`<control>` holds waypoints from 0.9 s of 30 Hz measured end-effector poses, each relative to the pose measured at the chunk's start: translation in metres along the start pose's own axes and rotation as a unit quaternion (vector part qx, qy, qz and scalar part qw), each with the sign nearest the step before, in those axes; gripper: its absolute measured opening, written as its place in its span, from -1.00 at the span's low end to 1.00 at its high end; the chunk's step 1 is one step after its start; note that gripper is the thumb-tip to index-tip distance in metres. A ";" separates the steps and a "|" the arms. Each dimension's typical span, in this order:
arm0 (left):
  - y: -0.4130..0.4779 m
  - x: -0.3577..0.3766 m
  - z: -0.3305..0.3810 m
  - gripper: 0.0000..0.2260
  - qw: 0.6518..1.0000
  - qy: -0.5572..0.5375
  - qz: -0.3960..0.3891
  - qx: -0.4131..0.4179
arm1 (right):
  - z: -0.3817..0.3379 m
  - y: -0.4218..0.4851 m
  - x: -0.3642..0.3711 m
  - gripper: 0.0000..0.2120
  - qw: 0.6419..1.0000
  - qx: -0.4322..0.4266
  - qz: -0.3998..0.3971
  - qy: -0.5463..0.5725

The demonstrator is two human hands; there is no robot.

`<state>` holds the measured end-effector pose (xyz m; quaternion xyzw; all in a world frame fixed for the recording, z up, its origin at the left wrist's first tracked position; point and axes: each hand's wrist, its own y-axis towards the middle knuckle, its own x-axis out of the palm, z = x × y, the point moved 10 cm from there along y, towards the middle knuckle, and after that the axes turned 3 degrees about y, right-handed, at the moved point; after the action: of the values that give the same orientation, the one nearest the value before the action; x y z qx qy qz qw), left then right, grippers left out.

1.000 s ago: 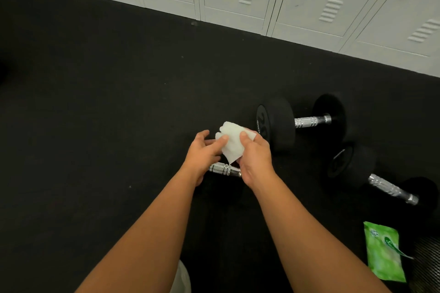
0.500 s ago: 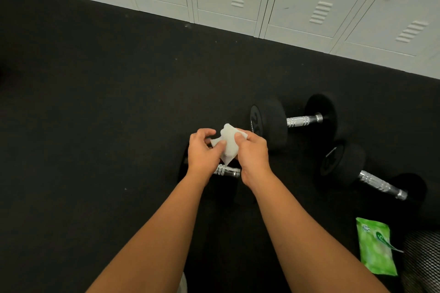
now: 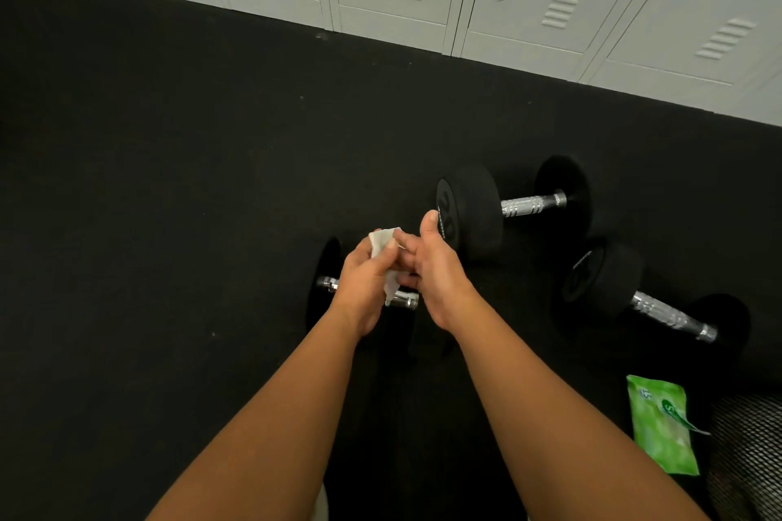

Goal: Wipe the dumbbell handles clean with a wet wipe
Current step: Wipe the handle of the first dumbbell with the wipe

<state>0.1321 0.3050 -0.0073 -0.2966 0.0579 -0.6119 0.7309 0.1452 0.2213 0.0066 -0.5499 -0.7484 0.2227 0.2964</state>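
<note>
Well, three dumbbells lie on the black floor: the nearest dumbbell under my hands, the second dumbbell just beyond my right thumb, and the third dumbbell further right. There is one wet wipe, bunched up over the nearest one's chrome handle. My left hand curls round it. My right hand reaches its fingers to the wipe, thumb straight up; whether they pinch it I cannot tell. One green wipe pack lies flat at my right, contents hidden.
</note>
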 end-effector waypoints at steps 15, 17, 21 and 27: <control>0.029 -0.043 0.007 -0.75 0.947 0.305 0.076 0.060 | -0.003 0.022 -0.059 -0.56 0.792 -0.194 0.173 -0.553; 0.035 -0.045 0.000 -0.74 0.917 0.386 0.072 0.069 | 0.007 0.028 -0.062 -0.54 0.806 -0.177 0.150 -0.545; 0.035 -0.041 -0.016 -0.69 0.880 0.468 0.060 0.057 | 0.018 0.035 -0.066 -0.52 0.849 -0.163 0.117 -0.489; 0.035 -0.018 -0.052 -0.60 0.801 0.594 -0.066 0.045 | 0.019 0.037 -0.068 -0.52 0.861 -0.162 0.117 -0.467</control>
<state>0.1349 0.3058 -0.0722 0.1552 0.4329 -0.7169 0.5240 0.1732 0.1671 -0.0450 -0.5052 -0.7549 0.3621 -0.2091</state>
